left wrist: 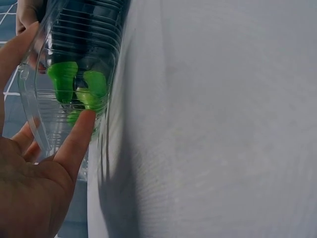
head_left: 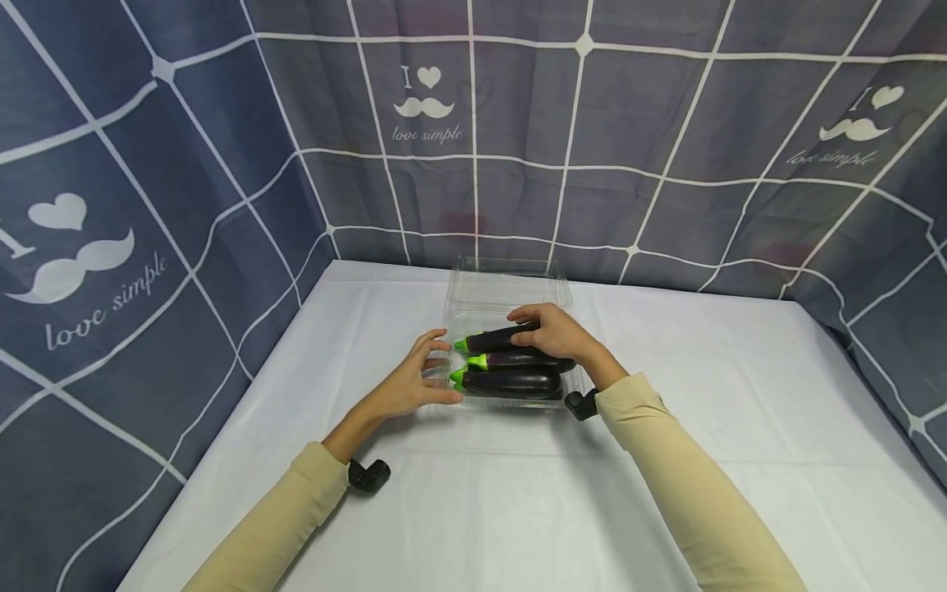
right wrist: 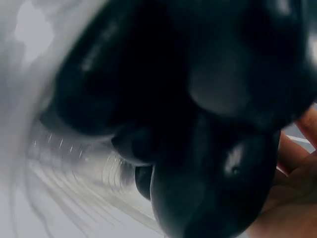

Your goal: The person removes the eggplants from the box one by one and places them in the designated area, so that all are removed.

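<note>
Several dark purple eggplants with bright green caps lie side by side in a clear plastic box. Its hinged lid stands raised at the back. My left hand holds the box's left end, thumb at the near side and fingers spread along the end and rim. From above, my right hand grips the right part of the farthest eggplant, hiding its blunt end. In the right wrist view the blunt eggplant ends fill the middle, with the right hand's fingers beside them.
A white cloth covers the table under the box. Behind and at both sides hangs a dark grey curtain with white grid lines. Black wrist devices sit at both cuffs, the right one near the box's near right corner.
</note>
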### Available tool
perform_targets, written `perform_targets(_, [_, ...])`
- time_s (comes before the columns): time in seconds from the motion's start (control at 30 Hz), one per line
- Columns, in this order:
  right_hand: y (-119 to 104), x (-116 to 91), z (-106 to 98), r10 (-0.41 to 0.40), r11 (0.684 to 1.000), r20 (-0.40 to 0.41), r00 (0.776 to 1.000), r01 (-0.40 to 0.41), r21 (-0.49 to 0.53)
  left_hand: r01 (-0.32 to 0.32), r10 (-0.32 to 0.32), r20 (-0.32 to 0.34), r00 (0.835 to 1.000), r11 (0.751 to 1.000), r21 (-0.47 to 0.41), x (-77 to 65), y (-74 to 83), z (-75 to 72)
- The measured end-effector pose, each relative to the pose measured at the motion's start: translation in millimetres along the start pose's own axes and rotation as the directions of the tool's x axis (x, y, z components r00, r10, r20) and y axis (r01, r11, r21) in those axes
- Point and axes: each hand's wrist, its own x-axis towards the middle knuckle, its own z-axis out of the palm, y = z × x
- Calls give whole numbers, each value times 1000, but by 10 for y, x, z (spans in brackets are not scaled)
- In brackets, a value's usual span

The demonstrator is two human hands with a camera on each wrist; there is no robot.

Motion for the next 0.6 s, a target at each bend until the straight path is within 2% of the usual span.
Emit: perform_targets(0.6, [6,-7,86,4,993,-25,1000,-7,-117,5,-6,17,1000,1000,10,-21,23,1])
